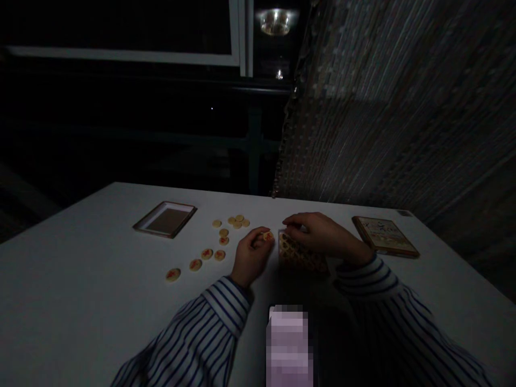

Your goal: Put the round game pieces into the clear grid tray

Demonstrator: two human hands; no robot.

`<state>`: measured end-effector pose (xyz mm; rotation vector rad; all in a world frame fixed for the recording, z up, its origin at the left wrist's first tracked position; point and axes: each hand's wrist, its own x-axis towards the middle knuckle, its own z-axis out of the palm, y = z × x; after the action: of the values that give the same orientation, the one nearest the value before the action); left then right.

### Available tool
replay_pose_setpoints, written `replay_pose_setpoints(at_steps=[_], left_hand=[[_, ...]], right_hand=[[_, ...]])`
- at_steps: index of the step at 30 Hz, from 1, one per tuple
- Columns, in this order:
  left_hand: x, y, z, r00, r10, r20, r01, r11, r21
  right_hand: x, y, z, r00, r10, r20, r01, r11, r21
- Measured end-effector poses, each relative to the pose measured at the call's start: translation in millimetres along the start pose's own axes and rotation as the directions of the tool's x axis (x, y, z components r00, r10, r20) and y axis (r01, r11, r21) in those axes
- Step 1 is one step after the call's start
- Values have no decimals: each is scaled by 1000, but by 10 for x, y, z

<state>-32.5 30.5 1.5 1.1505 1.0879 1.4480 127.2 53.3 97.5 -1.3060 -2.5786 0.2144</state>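
Observation:
My left hand (253, 255) pinches a round wooden xiangqi piece (268, 236) with a red character, held just above the table. My right hand (322, 232) reaches over a block of xiangqi pieces (298, 257) packed in rows, many with dark characters. Its fingers point left over the far edge of that block, apart from the thumb, with nothing visible in them; part of the block is hidden beneath. Left of my left hand lie several loose pieces, among them a red-marked xiangqi piece (207, 254) and a blank-faced xiangqi piece (216, 223).
An open shallow box tray (174, 234) stands at the back left of the white table (100, 279). On the right rests a box lid (381, 234) with a printed picture. A phone with a blurred screen (288, 344) is near me. A string curtain (363, 107) hangs behind.

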Motion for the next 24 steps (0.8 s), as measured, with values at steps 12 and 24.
replay_pose_setpoints(at_steps=[12,24], left_hand=[[-36,-95,2,995,-56,77,62,994,-86],[-60,-66,16,991,-91,100,105,984,-145]], right_hand=[[-35,68,12,995,4,95,2,998,-63],[-57,-7,55,981,-20,195,37,996,-80]])
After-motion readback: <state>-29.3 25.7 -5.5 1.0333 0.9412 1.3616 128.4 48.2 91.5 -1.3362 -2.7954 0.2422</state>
